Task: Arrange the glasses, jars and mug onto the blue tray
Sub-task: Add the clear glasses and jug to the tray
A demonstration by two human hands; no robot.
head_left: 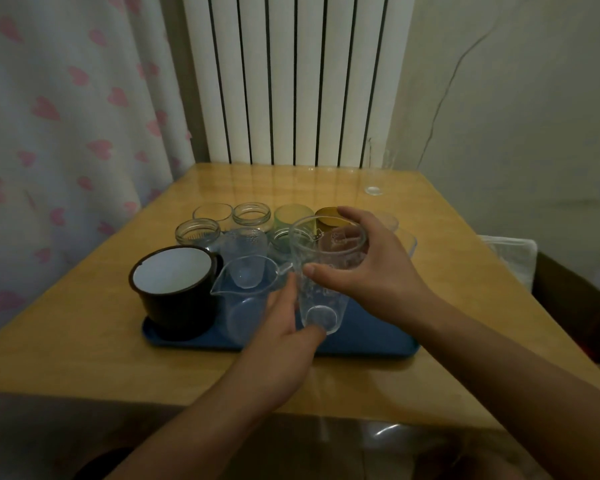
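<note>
Clear glass is being handled over the blue tray (371,344): a tall tumbler (321,271) is being held by both hands above the tray's near middle. The right hand (368,268) is being kept curled round the upper wall and rim from the 3 o'clock side, thumb at the front and fingers at the back. The left hand (284,327) is being kept at the base from the 7 o'clock side, its thumb pressed against the bottom edge; whether its fingers are closing round the far side cannot be told. The placing step is judged to be in hand.

The tumbler's long axis is being kept close to upright, with the open mouth pointing up and tipped slightly toward 12 o'clock. Whether the base is touching the tray yet cannot be told.

At 9 o'clock of it a glass spouted pitcher (245,292) is standing just beside, and beyond that the dark enamel mug (174,289); open jars and coloured glasses are being kept in rows toward 12 o'clock. A small clear glass (374,188) is being left well apart on the wooden table (84,323) at 1 o'clock.

The next move is judged to call for the base being lowered flat without the pitcher being knocked, then both hands being released.
</note>
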